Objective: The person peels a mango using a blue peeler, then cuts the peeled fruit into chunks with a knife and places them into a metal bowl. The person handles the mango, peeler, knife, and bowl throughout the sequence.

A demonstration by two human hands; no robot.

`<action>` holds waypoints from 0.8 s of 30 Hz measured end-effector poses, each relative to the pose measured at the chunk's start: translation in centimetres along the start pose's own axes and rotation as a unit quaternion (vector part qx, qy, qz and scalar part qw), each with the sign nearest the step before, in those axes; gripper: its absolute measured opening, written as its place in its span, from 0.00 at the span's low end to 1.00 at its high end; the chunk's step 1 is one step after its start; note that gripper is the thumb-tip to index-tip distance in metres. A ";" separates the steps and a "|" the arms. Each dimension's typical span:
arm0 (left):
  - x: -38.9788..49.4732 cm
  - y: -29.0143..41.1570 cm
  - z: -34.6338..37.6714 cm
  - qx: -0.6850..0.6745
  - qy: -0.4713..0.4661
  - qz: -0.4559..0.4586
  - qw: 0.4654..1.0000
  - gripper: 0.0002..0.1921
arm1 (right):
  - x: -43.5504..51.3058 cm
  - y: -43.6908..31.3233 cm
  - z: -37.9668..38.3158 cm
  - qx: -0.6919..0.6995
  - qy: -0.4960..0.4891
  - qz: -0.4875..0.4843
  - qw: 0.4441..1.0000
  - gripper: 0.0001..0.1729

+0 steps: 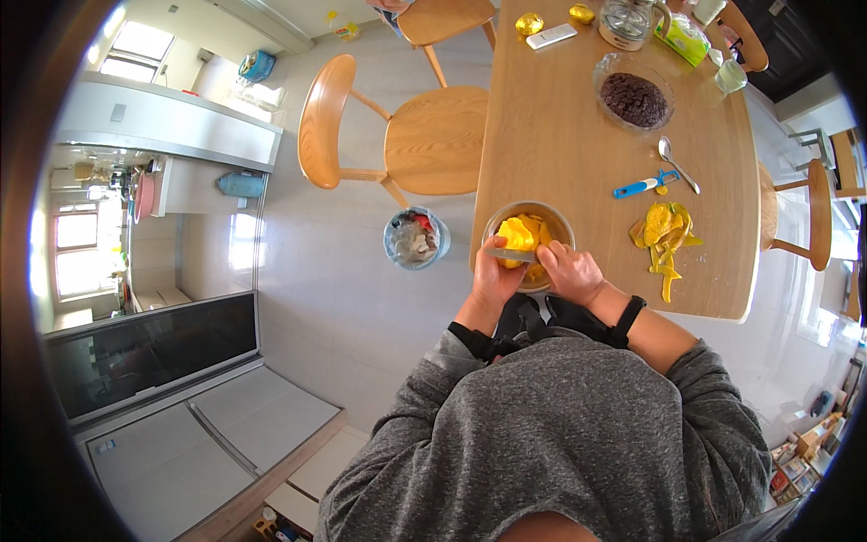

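Note:
Over a round bowl (567, 230) at the table's near left corner, my left hand (496, 276) holds a peeled yellow mango (516, 233). My right hand (572, 272) grips a knife whose blade (513, 255) lies across the fruit's near side. The knife's handle is hidden in my fingers. Cut yellow mango pieces (544, 232) lie in the bowl under the fruit. To the right on the table is a heap of mango peel (664, 227). Beyond it lie a blue and white peeler (645, 184) and a metal spoon (677, 166).
Farther back stand a glass bowl of dark food (635, 98), a glass kettle (624, 26), a tissue pack (683, 40) and a white remote (551, 36). A lined waste bin (416, 238) and a wooden chair (433, 139) are left of the table (542, 146).

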State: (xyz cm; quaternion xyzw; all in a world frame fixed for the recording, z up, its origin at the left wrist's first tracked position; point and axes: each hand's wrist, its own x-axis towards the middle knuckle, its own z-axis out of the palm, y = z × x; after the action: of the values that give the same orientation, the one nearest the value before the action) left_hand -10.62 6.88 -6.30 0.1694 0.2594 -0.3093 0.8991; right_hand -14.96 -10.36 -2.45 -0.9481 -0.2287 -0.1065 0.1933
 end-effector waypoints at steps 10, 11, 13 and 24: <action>-1.2 -1.2 0.4 0.032 0.008 -0.005 0.999 0.18 | 0.6 1.0 1.7 0.011 -0.106 0.138 0.985 0.12; -1.3 -1.3 0.4 0.033 -0.010 -0.007 0.999 0.18 | 0.6 1.4 1.7 0.023 -0.132 0.163 0.978 0.12; -1.1 -0.8 0.3 0.011 0.012 -0.002 1.000 0.18 | 0.3 1.1 1.6 0.048 -0.120 0.170 0.977 0.13; -1.2 -0.5 0.5 0.020 0.005 0.013 1.000 0.21 | -0.1 -1.0 -0.3 0.094 -0.032 0.040 0.994 0.10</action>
State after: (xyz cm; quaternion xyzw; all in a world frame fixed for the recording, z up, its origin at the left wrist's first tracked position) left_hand -11.56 6.84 -5.25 0.1925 0.2549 -0.3021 0.8982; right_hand -15.57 -9.67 -1.92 -0.9372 -0.2054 -0.0463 0.2782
